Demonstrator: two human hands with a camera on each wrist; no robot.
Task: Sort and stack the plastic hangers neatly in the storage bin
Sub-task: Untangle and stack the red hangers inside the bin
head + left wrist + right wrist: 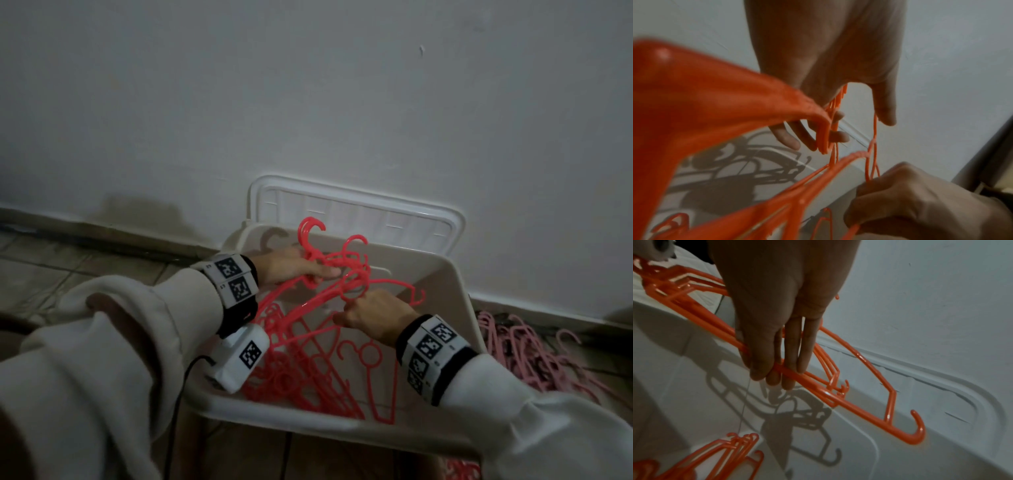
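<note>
Nearest the camera, cream sleeves fill the lower part of the head view, with tagged wristbands on both wrists. Just beyond them sits the beige storage bin on the tiled floor. Inside it lies a loose layer of red plastic hangers, hooks pointing different ways, some overlapping so that single ones are hard to separate.

Above that layer both hands hold a raised bunch of red hangers over the bin. The left hand has its fingers curled around the bunch near the necks; the left wrist view is blurred close up. The right hand grips the shoulder bars, its fingers wrapped round them in the right wrist view, the thumb out of sight.

Right of the bin, a heap of pale pink hangers lies on the floor, partly cut off by the right sleeve. More red plastic shows at the bottom edge, mostly hidden.

Behind the bin its white lid leans upright against the grey wall.
</note>
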